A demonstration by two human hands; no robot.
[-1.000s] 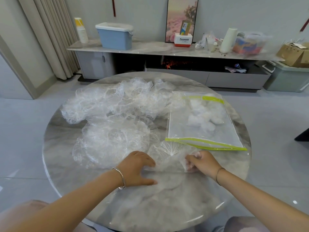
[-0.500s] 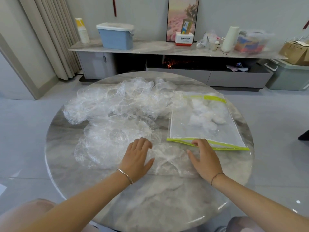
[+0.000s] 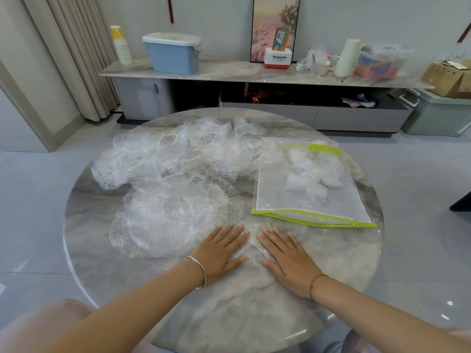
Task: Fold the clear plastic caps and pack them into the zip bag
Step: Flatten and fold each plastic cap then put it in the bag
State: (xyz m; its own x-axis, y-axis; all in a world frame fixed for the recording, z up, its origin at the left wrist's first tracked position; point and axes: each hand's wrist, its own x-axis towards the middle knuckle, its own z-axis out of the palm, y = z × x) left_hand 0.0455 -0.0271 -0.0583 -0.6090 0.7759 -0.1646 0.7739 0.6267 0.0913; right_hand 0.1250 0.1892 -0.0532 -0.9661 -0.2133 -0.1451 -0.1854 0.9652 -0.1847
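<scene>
Left hand (image 3: pixel 219 253) and right hand (image 3: pixel 288 258) lay flat, fingers straight, pressing one thin clear plastic cap (image 3: pixel 251 247) onto the round grey marble table (image 3: pixel 229 314), near the lime-trimmed clear zip bag (image 3: pixel 305 194) (best swept outward, expelling air, before folding).

Soft even daylight (edges warped)

Round marble table (image 3: pixel 229 314): loose heap of clear caps (image 3: pixel 178 154) far left, flattened caps (image 3: pixel 173 217) just nearer, zip bag (image 3: pixel 313 220) on the right (folded caps (image 3: pixel 311 174) inside). One cap (image 3: pixel 251 240) front centre, left hand (image 3: pixel 221 253) and right hand (image 3: pixel 288 258) pressed flat on it.
</scene>
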